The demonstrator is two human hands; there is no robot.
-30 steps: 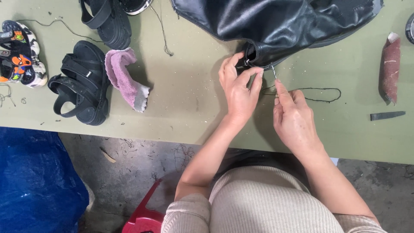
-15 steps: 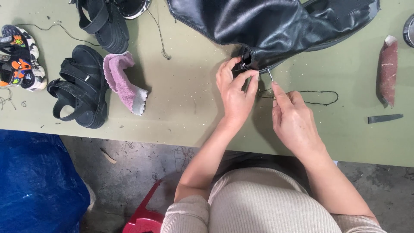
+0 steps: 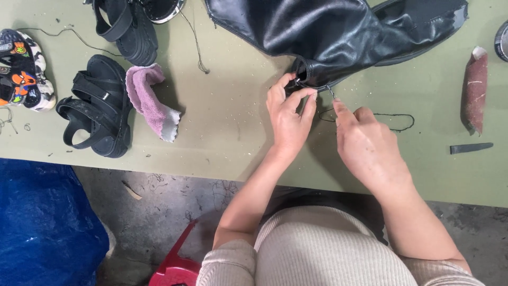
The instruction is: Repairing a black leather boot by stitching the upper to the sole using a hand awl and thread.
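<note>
From the head camera, the left hand (image 3: 288, 119) pinches the lower edge of a glossy black leather boot (image 3: 338, 32) that lies flat across the top of the dull green table (image 3: 233, 127), thumb and forefinger pressed together at the seam. Just beside it, the right hand (image 3: 368, 145) pinches a thin metal needle (image 3: 330, 92) at that same edge, a dark thread (image 3: 394, 121) looping over the table behind it. Well to the left lie chunky black strapped sandals (image 3: 98, 108) touching a fuzzy pink cloth (image 3: 151, 100), and at the right a reddish, rough roll (image 3: 475, 87) above a small flat dark blade (image 3: 471, 148).
</note>
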